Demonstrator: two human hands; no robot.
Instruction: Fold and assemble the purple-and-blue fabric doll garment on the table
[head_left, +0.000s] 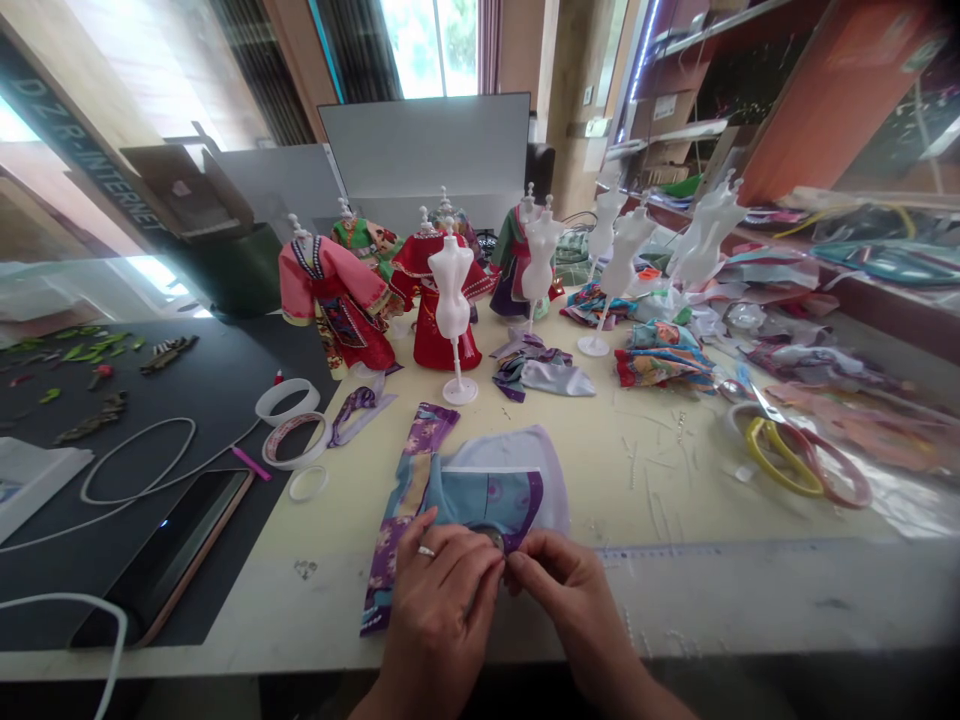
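A small doll garment (480, 500) in light blue with purple trim lies at the near edge of the table, over a pale lilac fabric piece (551, 465). On its left runs a purple flowered band (382, 545). My left hand (442, 590), a ring on one finger, is closed over the garment's near edge with its fingertips pressed together. My right hand (566, 580) pinches the purple trim at the lower right corner, fingertips almost touching the left ones. Between them shows a small round greyish thing (495, 538), partly covered; I cannot make out what it is.
White mini mannequins (451, 290) and dressed ones, such as one in a pink robe (330, 280), stand behind. Scissors (780, 445) lie right, tape rolls (296, 438) and a phone (169, 555) left. A ruler (675, 550) runs along the front; fabric scraps (664, 355) lie farther back.
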